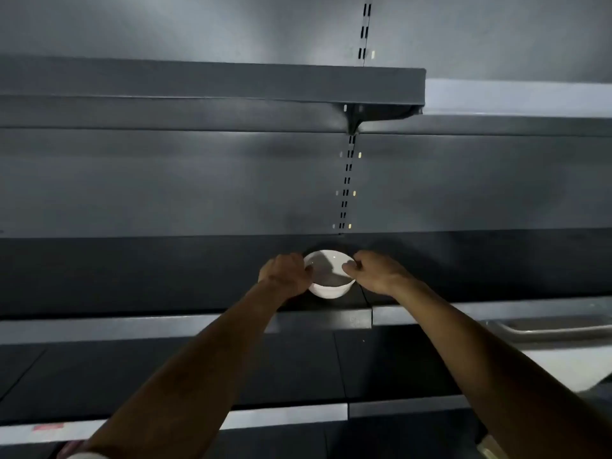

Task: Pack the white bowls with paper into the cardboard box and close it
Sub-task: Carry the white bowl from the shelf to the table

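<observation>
A white bowl [328, 279] sits on a dark shelf [165, 279] of a metal rack, near the middle of the view. My left hand [285, 274] grips its left rim, thumb over the edge. On the other side my right hand [374, 271] grips the right rim the same way. Both arms reach forward over the lower shelves. The bowl looks empty inside. No cardboard box or paper is in view.
Dark shelves run across the view, one above [212, 82] and two below [298, 369] the bowl. A slotted upright [346, 190] stands right behind it. A metal tray or sink edge [549, 327] shows at the right.
</observation>
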The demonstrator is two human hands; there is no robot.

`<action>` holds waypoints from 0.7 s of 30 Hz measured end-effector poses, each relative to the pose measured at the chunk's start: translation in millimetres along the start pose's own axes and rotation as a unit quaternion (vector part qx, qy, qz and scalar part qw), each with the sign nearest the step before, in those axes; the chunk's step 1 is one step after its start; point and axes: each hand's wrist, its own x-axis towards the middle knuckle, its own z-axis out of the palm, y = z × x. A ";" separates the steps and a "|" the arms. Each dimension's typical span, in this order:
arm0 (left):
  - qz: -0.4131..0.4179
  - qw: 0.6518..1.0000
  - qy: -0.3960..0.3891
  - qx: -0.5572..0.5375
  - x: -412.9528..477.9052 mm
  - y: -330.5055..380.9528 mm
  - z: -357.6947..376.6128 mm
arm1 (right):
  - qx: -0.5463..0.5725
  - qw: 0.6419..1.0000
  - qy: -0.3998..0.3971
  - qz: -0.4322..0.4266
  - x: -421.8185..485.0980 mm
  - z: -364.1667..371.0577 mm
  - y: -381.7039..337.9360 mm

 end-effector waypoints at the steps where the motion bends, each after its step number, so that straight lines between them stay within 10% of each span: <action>1: -0.007 1.000 -0.003 -0.003 2.4 1.4 -0.6 | 0.001 1.000 -0.001 0.001 3.4 -1.0 0.6; 21: -0.155 0.980 0.021 -0.125 -18.2 -11.9 -15.7 | 0.102 0.986 -0.094 -0.093 35.8 -0.2 -27.6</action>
